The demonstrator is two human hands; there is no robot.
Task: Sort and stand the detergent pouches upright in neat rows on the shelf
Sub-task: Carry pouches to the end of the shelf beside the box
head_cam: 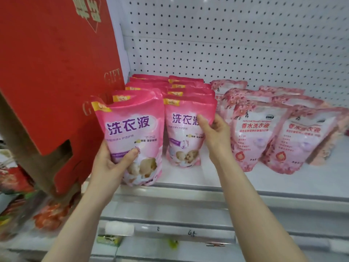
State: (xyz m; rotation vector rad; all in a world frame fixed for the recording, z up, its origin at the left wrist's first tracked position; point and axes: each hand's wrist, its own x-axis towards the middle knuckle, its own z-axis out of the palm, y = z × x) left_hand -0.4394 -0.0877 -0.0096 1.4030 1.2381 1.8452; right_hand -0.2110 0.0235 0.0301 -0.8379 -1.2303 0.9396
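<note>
Left hand (111, 163), lower centre-left of frame: thumb pressed across the front and fingers wrapped behind the lower part of a glossy bright-pink plastic detergent pouch with purple lettering (132, 137), clamped on it; the pouch is upright at the shelf's front lip, probably being seated at the head of the left row. Right hand (213, 133), centre of frame: fingers curled round the right edge of the front pouch of the second bright-pink row (186, 133), thumb over the face, gripping its side, seemingly to square it up and hold the row from toppling. Outward: two bright-pink rows run back toward the white perforated back panel (236, 44); left row shows roughly six tops counting the held one, right row about five, those at the back overlapping so the count is uncertain. Right of frame: paler pink floral-print pouches with red lettering (253, 137), two rows leaning backward rather than standing true, about three in the nearer-centre row and three or four in the far-right row; these likely need straightening next. All sit on the white metal shelf (207, 178). Upper left: one large red cardboard gift box with gold lettering (52, 72), just beside the left row.
</note>
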